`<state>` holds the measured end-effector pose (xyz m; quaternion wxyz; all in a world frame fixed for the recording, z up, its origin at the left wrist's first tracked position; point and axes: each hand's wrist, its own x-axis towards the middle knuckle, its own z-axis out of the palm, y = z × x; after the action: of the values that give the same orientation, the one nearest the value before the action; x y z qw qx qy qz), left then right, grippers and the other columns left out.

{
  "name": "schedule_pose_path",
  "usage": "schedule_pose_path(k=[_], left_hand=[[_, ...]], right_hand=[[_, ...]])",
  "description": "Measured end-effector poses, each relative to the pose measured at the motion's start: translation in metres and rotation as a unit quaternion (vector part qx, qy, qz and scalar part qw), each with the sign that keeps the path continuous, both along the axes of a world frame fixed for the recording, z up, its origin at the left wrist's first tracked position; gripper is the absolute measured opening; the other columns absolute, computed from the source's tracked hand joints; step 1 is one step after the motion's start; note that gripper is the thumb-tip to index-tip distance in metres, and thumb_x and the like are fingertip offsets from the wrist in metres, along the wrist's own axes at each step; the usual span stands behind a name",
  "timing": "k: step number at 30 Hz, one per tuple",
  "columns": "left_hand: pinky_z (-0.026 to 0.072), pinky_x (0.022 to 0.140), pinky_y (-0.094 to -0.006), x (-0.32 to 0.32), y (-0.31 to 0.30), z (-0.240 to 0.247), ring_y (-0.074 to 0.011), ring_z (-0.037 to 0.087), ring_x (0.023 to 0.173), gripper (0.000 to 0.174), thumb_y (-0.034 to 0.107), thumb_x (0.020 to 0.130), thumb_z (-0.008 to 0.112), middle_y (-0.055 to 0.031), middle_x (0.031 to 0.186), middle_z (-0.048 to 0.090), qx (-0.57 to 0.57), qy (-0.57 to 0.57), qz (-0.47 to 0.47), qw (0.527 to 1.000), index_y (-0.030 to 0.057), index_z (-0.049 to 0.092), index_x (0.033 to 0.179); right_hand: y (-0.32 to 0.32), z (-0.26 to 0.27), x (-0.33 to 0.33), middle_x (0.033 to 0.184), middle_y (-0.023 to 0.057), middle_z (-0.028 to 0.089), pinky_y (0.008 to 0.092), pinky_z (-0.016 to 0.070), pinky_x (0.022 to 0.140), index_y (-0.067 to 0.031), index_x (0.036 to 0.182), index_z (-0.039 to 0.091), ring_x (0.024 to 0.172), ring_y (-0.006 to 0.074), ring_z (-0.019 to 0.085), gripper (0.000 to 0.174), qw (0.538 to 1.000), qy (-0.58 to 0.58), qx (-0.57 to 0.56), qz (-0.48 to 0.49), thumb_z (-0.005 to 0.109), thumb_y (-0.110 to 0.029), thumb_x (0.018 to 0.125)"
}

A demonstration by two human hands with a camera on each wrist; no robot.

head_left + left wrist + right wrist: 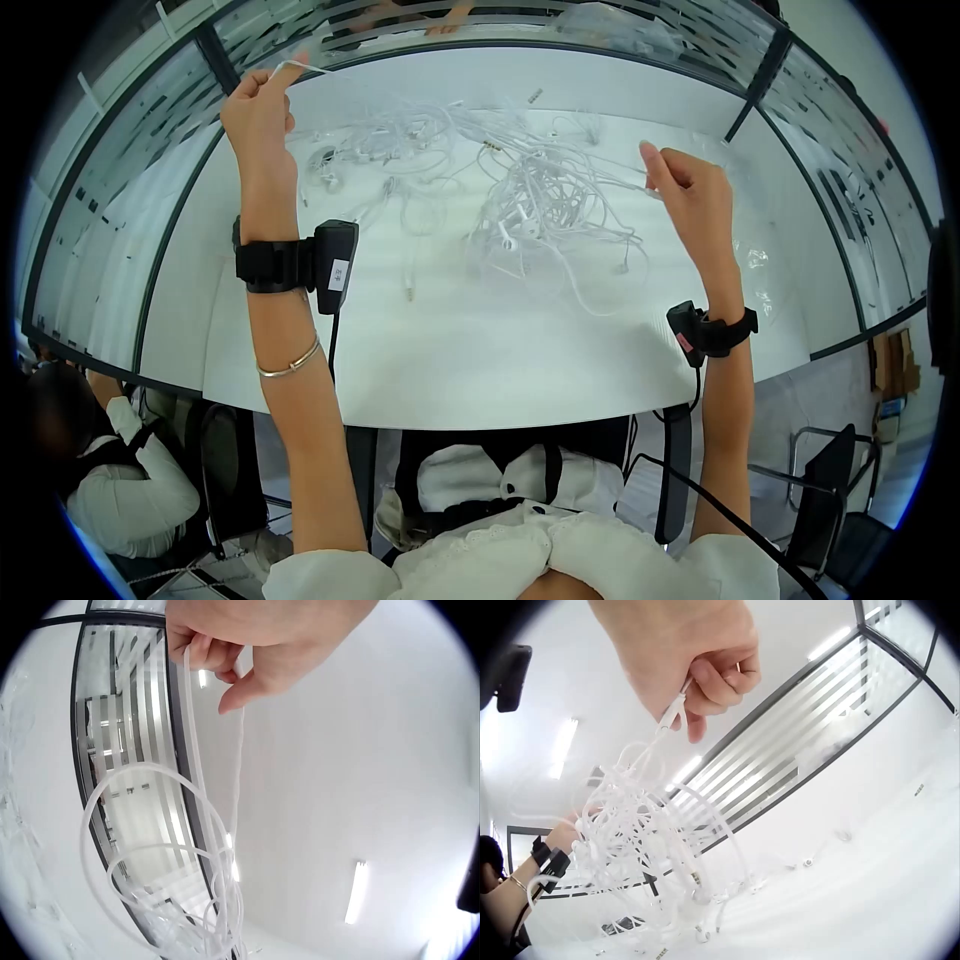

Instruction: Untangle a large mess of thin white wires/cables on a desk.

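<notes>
A tangle of white earphone cables (545, 195) hangs between the hands over the white table (450, 360), with a looser stretch running toward the left. High at the far left, the left hand (262, 115) grips white cable; in the left wrist view two strands (193, 735) drop from its curled fingers into loops. On the right, the right hand (695, 200) holds an earphone cable in curled fingers. A white splitter-like piece (673, 714) shows just below them in the right wrist view, with the knotted bunch (630, 825) under it.
Clear plastic wrapping (755, 275) lies at the table's right side. A low partition with dark-framed glass panels (800, 140) encloses the far side and both ends. Another seated person (130, 480) is at lower left. A black chair (825, 490) stands at lower right.
</notes>
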<state>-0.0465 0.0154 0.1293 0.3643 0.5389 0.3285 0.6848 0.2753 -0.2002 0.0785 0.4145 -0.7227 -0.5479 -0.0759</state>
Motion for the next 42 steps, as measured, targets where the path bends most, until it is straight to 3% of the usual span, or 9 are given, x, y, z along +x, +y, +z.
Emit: schedule_pose_path(k=[7, 8, 11, 16, 20, 27, 32, 40, 42], left_hand=[[0.0141, 0.045, -0.0225, 0.022, -0.006, 0.005, -0.0006, 0.020, 0.049, 0.033, 0.026, 0.089, 0.064, 0.0110, 0.058, 0.027, -0.061, 0.283, -0.195, 0.937, 0.0170, 0.043, 0.065], [0.0143, 0.048, -0.0233, 0.030, -0.012, 0.006, -0.0013, 0.019, 0.050, 0.038, 0.026, 0.089, 0.063, 0.0106, 0.057, 0.026, -0.057, 0.290, -0.185, 0.937, 0.0168, 0.036, 0.064], [0.0149, 0.048, -0.0237, 0.040, -0.014, 0.007, -0.0017, 0.019, 0.050, 0.040, 0.026, 0.089, 0.062, 0.0104, 0.056, 0.026, -0.051, 0.277, -0.218, 0.934, 0.0161, 0.034, 0.062], [0.0138, 0.049, -0.0246, 0.049, -0.008, -0.004, -0.0017, 0.019, 0.051, 0.041, 0.025, 0.089, 0.062, 0.0102, 0.056, 0.026, -0.064, 0.230, -0.227, 0.944, 0.0156, 0.034, 0.061], [0.0178, 0.050, -0.0252, 0.058, -0.001, -0.010, -0.0031, 0.024, 0.053, 0.037, 0.025, 0.083, 0.068, 0.0084, 0.057, 0.031, -0.053, 0.216, -0.192, 0.956, 0.0137, 0.041, 0.061], [0.0217, 0.050, -0.0243, 0.072, 0.001, -0.023, -0.0036, 0.029, 0.055, 0.031, 0.022, 0.084, 0.068, 0.0058, 0.058, 0.035, -0.008, 0.258, -0.227, 0.939, 0.0042, 0.050, 0.066], [0.0217, 0.050, -0.0232, 0.070, 0.002, -0.027, -0.0017, 0.030, 0.054, 0.024, 0.022, 0.083, 0.069, 0.0070, 0.058, 0.040, -0.001, 0.265, -0.180, 0.947, 0.0052, 0.055, 0.074], [0.0139, 0.048, -0.0230, 0.051, -0.002, -0.017, 0.0008, 0.022, 0.049, 0.015, 0.024, 0.085, 0.069, 0.0119, 0.057, 0.036, -0.050, 0.272, -0.126, 0.953, 0.0125, 0.059, 0.084], [0.0228, 0.050, -0.0232, 0.050, -0.009, -0.009, -0.0023, 0.031, 0.053, 0.019, 0.022, 0.083, 0.069, 0.0065, 0.060, 0.044, -0.035, 0.257, -0.121, 0.958, 0.0057, 0.060, 0.084]], right_hand=[[0.025, -0.005, 0.013, 0.054, 0.0026, 0.051, 0.0291, 0.0332, 0.051, -0.0027, 0.079, 0.065, 0.050, 0.0135, 0.043, 0.036, 0.979, 0.096, -0.153, 0.090, 0.064, -0.037, 0.089], [0.030, -0.004, 0.008, 0.074, 0.0052, 0.062, 0.0306, 0.0441, 0.064, -0.0046, 0.092, 0.066, 0.069, 0.0181, 0.057, 0.025, 0.973, 0.042, -0.207, 0.090, 0.067, -0.029, 0.087], [0.053, -0.022, -0.001, 0.099, 0.0062, 0.065, 0.0329, 0.0470, 0.083, -0.0071, 0.101, 0.065, 0.096, 0.0235, 0.059, 0.021, 0.972, -0.162, -0.042, 0.166, 0.067, -0.019, 0.084], [0.078, 0.009, -0.033, 0.117, 0.0052, 0.065, 0.0352, 0.0421, 0.096, -0.0063, 0.112, 0.065, 0.110, 0.0218, 0.058, 0.025, 0.958, 0.054, -0.081, 0.271, 0.061, -0.016, 0.089], [0.097, 0.006, -0.050, 0.117, 0.0044, 0.067, 0.0327, 0.0407, 0.095, -0.0072, 0.121, 0.063, 0.107, 0.0174, 0.058, 0.034, 0.901, 0.147, -0.170, 0.371, 0.059, -0.027, 0.093], [0.107, -0.017, -0.067, 0.096, 0.0075, 0.065, 0.0319, 0.0443, 0.086, -0.0052, 0.102, 0.069, 0.096, 0.0187, 0.055, 0.028, 0.857, 0.166, -0.210, 0.441, 0.072, -0.027, 0.084], [0.105, -0.014, -0.061, 0.051, 0.0003, 0.047, 0.0250, 0.0323, 0.047, -0.0032, 0.089, 0.069, 0.047, 0.0086, 0.044, 0.020, 0.880, 0.192, -0.212, 0.381, 0.070, -0.023, 0.087], [0.097, 0.001, -0.059, 0.061, 0.0021, 0.061, 0.0208, 0.0389, 0.050, -0.0036, 0.086, 0.070, 0.050, 0.0078, 0.051, 0.019, 0.904, 0.213, -0.198, 0.315, 0.067, -0.022, 0.090], [0.099, 0.004, -0.056, 0.069, 0.0030, 0.064, 0.0222, 0.0418, 0.056, -0.0026, 0.086, 0.070, 0.058, 0.0092, 0.055, 0.018, 0.921, 0.198, -0.134, 0.309, 0.067, -0.020, 0.090]])
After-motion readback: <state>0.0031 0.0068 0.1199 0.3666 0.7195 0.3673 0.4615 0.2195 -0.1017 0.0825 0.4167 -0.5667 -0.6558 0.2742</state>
